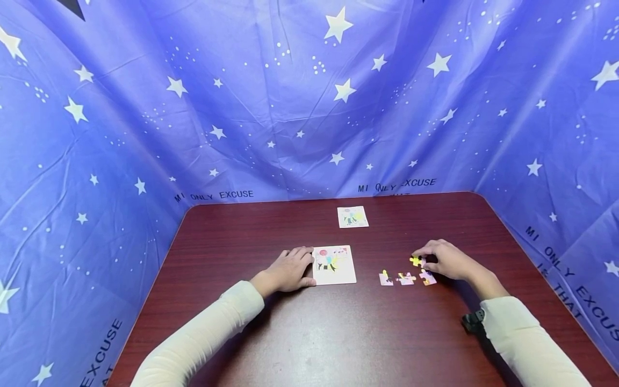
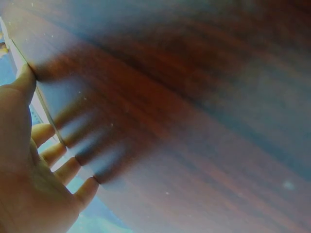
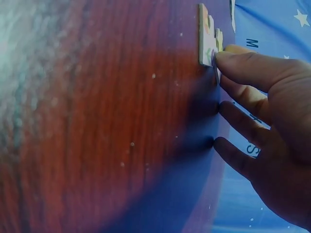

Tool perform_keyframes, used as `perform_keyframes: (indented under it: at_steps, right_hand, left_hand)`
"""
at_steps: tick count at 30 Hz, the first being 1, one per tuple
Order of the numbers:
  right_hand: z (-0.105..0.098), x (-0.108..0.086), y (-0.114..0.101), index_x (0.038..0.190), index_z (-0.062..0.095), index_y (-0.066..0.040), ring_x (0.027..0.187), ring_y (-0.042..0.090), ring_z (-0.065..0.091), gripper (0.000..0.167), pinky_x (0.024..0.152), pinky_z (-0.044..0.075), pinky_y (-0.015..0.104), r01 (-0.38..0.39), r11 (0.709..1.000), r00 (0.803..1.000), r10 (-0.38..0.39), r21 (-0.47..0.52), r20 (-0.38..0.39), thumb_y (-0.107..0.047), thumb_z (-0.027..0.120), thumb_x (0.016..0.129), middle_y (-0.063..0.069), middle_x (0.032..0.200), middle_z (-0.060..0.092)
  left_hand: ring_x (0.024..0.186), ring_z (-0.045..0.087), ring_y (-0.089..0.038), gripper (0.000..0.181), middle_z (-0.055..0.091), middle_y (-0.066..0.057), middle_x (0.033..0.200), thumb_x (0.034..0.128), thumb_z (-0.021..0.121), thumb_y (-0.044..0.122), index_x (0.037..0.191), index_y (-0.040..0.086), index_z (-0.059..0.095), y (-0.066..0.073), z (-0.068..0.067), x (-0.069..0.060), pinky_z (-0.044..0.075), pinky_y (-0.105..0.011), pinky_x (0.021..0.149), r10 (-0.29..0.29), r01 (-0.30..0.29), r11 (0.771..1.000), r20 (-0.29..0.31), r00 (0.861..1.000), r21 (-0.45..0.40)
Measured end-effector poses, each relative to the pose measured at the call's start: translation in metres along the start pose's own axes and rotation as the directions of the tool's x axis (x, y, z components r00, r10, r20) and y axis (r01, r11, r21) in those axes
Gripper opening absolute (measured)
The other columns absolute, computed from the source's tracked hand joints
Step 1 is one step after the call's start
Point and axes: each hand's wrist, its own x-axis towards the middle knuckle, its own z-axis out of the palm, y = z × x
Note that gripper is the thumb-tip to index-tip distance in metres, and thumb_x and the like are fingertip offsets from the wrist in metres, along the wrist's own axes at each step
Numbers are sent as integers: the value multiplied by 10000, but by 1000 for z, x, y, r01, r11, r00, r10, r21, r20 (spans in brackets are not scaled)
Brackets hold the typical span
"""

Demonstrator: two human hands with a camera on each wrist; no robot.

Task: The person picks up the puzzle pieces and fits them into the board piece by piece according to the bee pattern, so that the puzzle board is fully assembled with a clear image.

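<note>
My left hand (image 1: 288, 270) rests at the left edge of a square puzzle board (image 1: 342, 275), thumb and fingertips touching its side. The board carries a colourful picture with red, yellow, black and light blue parts. Over to the right, my right hand (image 1: 450, 262) pinches a yellow jigsaw piece (image 1: 416, 261) between thumb and forefinger, close to the table. Just below it lies a pink and yellow piece (image 1: 427, 277). Two more pieces lie to the left of that: a middle piece (image 1: 406, 278) and a left one (image 1: 385, 278). In the right wrist view, the thumb partly hides the pieces.
A smaller square picture card (image 1: 353, 217) with a similar design lies farther back on the dark red wooden table (image 1: 309, 333). Blue star-printed cloth (image 1: 300, 107) hangs around the table's back and sides. A black strap device (image 1: 473, 321) is on the right wrist.
</note>
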Motion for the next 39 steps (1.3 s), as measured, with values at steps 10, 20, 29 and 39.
perform_keyframes:
  at_steps: [10,20,29,39]
  right_hand:
    - [0,2,1,1128,775,-151,991,256,633,301,931,456,499,8,1000,1000,-8,-11,8,-87,779,833,-4,1019,725]
    - [0,3,-3,1141,764,-126,1009,314,612,322,921,474,527,-59,998,998,59,-4,17,-81,779,822,42,1020,718]
    - [2,3,-3,1121,780,-136,987,296,610,323,886,477,489,-45,999,999,45,-2,-16,-90,779,801,35,1015,732]
    - [5,7,-3,1134,779,-129,968,243,626,344,912,451,470,16,1000,999,-16,-13,-44,-87,785,792,-9,998,726]
  left_hand:
    - [1470,406,-322,610,430,-101,1582,942,599,609,1322,134,557,-1,1,0,428,-530,1076,1,-1,1000,0,1000,3]
    - [1470,407,-322,616,422,-97,1589,942,593,616,1322,134,553,-1,1,0,426,-532,1082,-3,3,1000,4,1000,9]
    - [1471,403,-325,613,418,-98,1591,941,594,615,1320,135,550,0,1,0,423,-534,1084,-3,3,1000,8,1000,6]
    - [1475,398,-318,614,414,-92,1594,939,600,613,1323,137,550,-1,1,1,422,-531,1085,-9,9,1000,7,1000,1]
